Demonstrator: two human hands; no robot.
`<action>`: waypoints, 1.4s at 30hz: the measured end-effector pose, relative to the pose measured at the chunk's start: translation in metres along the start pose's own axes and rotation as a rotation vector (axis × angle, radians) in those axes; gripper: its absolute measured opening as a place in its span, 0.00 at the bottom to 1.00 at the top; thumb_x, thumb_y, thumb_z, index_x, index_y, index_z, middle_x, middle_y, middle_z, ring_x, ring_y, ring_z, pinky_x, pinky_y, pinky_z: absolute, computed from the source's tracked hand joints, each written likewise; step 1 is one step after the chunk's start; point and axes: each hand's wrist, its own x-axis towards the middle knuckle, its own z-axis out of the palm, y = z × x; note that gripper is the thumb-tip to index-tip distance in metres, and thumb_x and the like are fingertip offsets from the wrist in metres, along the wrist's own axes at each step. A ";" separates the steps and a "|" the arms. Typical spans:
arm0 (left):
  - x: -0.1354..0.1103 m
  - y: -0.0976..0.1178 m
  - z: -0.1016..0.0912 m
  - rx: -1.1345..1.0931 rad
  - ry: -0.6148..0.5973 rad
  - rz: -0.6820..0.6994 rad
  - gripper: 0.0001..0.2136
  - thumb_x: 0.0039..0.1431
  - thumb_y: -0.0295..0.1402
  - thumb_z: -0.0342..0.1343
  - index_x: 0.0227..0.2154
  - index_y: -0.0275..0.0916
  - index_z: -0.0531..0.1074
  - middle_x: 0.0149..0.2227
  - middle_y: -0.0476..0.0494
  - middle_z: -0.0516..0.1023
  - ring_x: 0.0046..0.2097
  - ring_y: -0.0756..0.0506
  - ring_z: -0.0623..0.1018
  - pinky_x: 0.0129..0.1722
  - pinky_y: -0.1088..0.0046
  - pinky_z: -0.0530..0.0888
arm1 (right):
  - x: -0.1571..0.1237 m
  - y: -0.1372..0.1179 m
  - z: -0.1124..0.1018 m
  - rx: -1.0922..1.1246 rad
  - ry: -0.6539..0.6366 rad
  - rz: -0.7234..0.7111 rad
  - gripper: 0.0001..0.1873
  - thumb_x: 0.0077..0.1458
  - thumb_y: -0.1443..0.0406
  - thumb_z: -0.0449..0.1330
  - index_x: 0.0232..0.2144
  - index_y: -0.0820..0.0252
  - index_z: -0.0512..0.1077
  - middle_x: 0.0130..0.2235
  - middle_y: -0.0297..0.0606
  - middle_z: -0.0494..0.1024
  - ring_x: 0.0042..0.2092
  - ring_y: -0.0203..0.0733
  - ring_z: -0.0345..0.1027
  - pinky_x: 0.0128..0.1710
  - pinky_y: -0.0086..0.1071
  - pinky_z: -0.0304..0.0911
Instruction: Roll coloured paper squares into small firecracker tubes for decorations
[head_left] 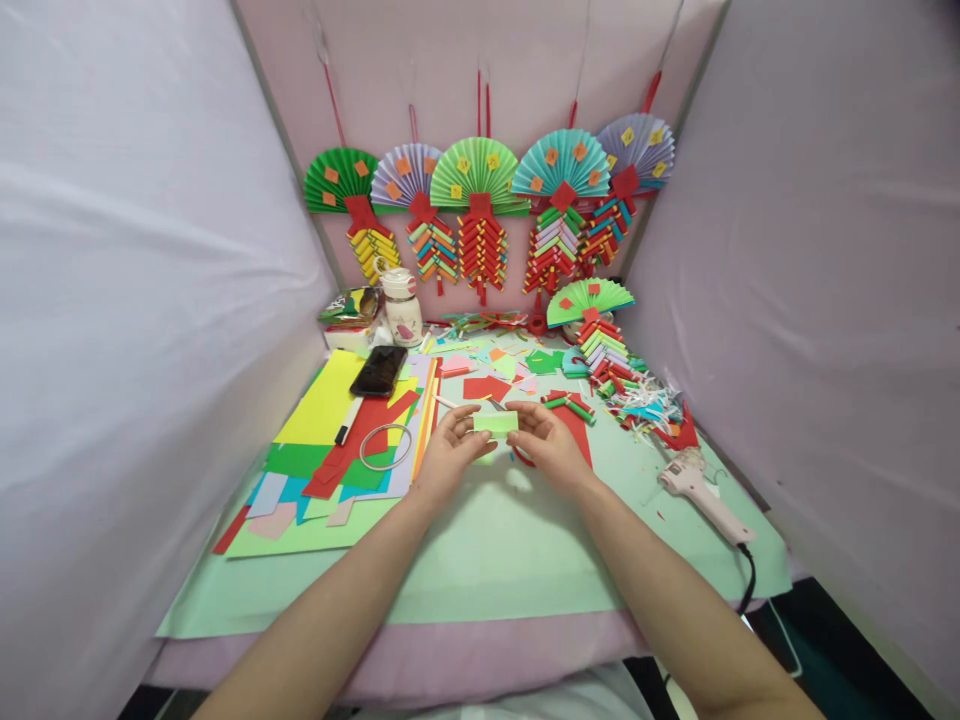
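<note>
A small light green paper strip (pixel 496 423) is stretched level between my two hands, above the middle of the table. My left hand (pixel 450 445) pinches its left end with thumb and fingers. At the right end, the fingers and thumb of my right hand (pixel 546 445) grip it the same way. Behind my right hand lies a red sheet of paper (pixel 575 425), with small red and green paper rolls (pixel 570 405) at its upper edge. Scissors show in part behind the strip, with a red handle (pixel 522 457) by my right hand.
To the left lie stacked coloured papers (pixel 300 405), a black phone (pixel 379 371), a marker (pixel 349 420) and a silver ring (pixel 385 447). A hot glue gun (pixel 705 495) with a cord rests at right, near paper scraps (pixel 649 400). A white bottle (pixel 403 308) stands behind; paper fans (pixel 480 175) hang on the wall.
</note>
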 end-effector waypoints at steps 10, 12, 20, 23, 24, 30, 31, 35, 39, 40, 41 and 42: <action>-0.001 -0.006 0.000 0.010 0.005 0.057 0.18 0.47 0.32 0.64 0.42 0.41 0.68 0.42 0.46 0.75 0.44 0.46 0.75 0.44 0.64 0.75 | -0.001 0.002 0.002 -0.108 -0.015 0.005 0.19 0.47 0.66 0.61 0.44 0.54 0.69 0.43 0.36 0.74 0.45 0.41 0.66 0.41 0.32 0.62; -0.001 -0.006 0.001 0.027 0.022 0.070 0.16 0.46 0.32 0.64 0.39 0.40 0.70 0.39 0.47 0.76 0.43 0.46 0.75 0.45 0.64 0.75 | -0.002 0.000 0.003 -0.162 -0.012 0.004 0.19 0.47 0.65 0.60 0.44 0.55 0.68 0.41 0.36 0.73 0.43 0.40 0.66 0.39 0.32 0.62; -0.004 -0.006 0.003 0.067 0.030 0.085 0.09 0.47 0.31 0.62 0.33 0.39 0.73 0.35 0.48 0.76 0.38 0.48 0.76 0.45 0.63 0.74 | -0.007 -0.009 0.013 -0.247 0.003 -0.107 0.12 0.48 0.68 0.57 0.37 0.53 0.74 0.38 0.34 0.70 0.36 0.37 0.63 0.34 0.30 0.59; -0.005 -0.006 0.003 0.067 0.004 0.108 0.07 0.49 0.33 0.61 0.32 0.39 0.74 0.38 0.47 0.75 0.40 0.47 0.75 0.45 0.63 0.75 | -0.008 -0.010 0.013 -0.255 -0.007 -0.120 0.12 0.48 0.69 0.56 0.34 0.52 0.76 0.38 0.35 0.70 0.34 0.36 0.62 0.33 0.30 0.58; -0.006 -0.006 0.003 0.068 -0.004 0.115 0.06 0.50 0.33 0.60 0.31 0.39 0.75 0.39 0.47 0.75 0.41 0.47 0.75 0.45 0.63 0.75 | -0.008 -0.010 0.012 -0.242 -0.007 -0.111 0.11 0.48 0.68 0.56 0.33 0.52 0.76 0.38 0.34 0.70 0.33 0.36 0.62 0.32 0.30 0.58; -0.007 -0.005 0.002 0.067 -0.064 0.165 0.04 0.50 0.32 0.59 0.31 0.40 0.75 0.41 0.46 0.72 0.43 0.46 0.74 0.43 0.65 0.76 | -0.007 -0.005 0.011 -0.114 0.011 -0.056 0.08 0.49 0.67 0.57 0.28 0.53 0.76 0.36 0.32 0.70 0.28 0.32 0.58 0.29 0.30 0.56; -0.007 -0.005 0.003 0.063 -0.072 0.171 0.04 0.50 0.31 0.59 0.30 0.40 0.76 0.42 0.46 0.72 0.44 0.46 0.74 0.43 0.66 0.76 | -0.007 -0.004 0.011 -0.094 0.011 -0.051 0.07 0.49 0.67 0.57 0.28 0.52 0.75 0.36 0.32 0.70 0.28 0.32 0.58 0.29 0.30 0.56; -0.009 -0.003 0.006 0.001 -0.066 0.139 0.02 0.49 0.29 0.60 0.28 0.39 0.76 0.42 0.46 0.71 0.44 0.47 0.73 0.42 0.68 0.75 | -0.007 -0.002 0.013 -0.020 -0.004 -0.045 0.06 0.49 0.66 0.58 0.28 0.52 0.75 0.36 0.32 0.69 0.29 0.32 0.58 0.31 0.30 0.56; -0.009 -0.001 0.008 -0.130 -0.030 0.028 0.01 0.47 0.29 0.61 0.26 0.38 0.76 0.40 0.47 0.73 0.41 0.49 0.74 0.44 0.69 0.74 | -0.007 -0.003 0.014 0.064 0.000 -0.005 0.05 0.48 0.66 0.59 0.27 0.53 0.75 0.35 0.32 0.68 0.28 0.32 0.57 0.31 0.30 0.56; -0.008 -0.001 0.008 -0.162 -0.027 0.000 0.01 0.47 0.29 0.61 0.26 0.38 0.76 0.40 0.47 0.73 0.41 0.49 0.74 0.44 0.69 0.73 | -0.007 -0.004 0.015 0.100 -0.001 0.014 0.04 0.47 0.66 0.60 0.26 0.53 0.75 0.35 0.32 0.68 0.29 0.32 0.57 0.31 0.30 0.56; -0.008 -0.001 0.007 -0.191 -0.027 -0.028 0.02 0.47 0.29 0.61 0.26 0.38 0.75 0.39 0.47 0.74 0.41 0.49 0.74 0.45 0.69 0.73 | -0.006 -0.004 0.015 0.139 -0.003 0.036 0.04 0.46 0.67 0.60 0.26 0.54 0.75 0.35 0.31 0.68 0.29 0.32 0.57 0.31 0.29 0.56; -0.007 -0.001 0.006 -0.215 -0.029 -0.055 0.02 0.47 0.29 0.62 0.26 0.38 0.75 0.39 0.47 0.75 0.41 0.49 0.74 0.45 0.69 0.73 | -0.006 -0.005 0.015 0.174 -0.007 0.060 0.03 0.45 0.67 0.61 0.25 0.54 0.75 0.35 0.31 0.68 0.29 0.31 0.58 0.31 0.29 0.55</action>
